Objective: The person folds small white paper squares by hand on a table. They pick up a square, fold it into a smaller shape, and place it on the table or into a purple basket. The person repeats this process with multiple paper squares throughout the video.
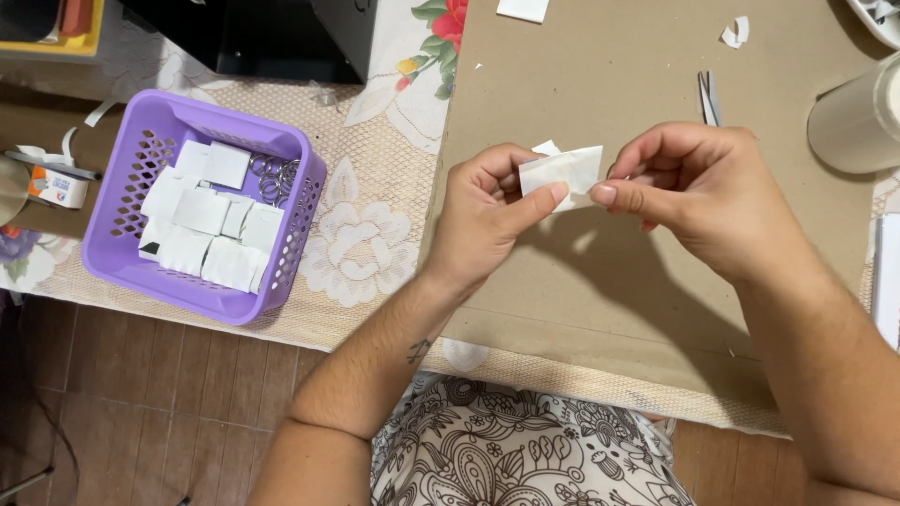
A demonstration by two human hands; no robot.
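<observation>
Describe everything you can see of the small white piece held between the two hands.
The white piece is a small, thin, roughly rectangular sheet, paper-like or plastic-like, slightly curled. A second white corner peeks out behind its upper left edge. It is held in the air above the brown board, long side roughly level. The left hand pinches its left end with thumb in front; the right hand pinches its right edge.

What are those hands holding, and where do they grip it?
A small white paper piece. The left hand pinches its lower left edge, and the right hand pinches its right edge.
</observation>
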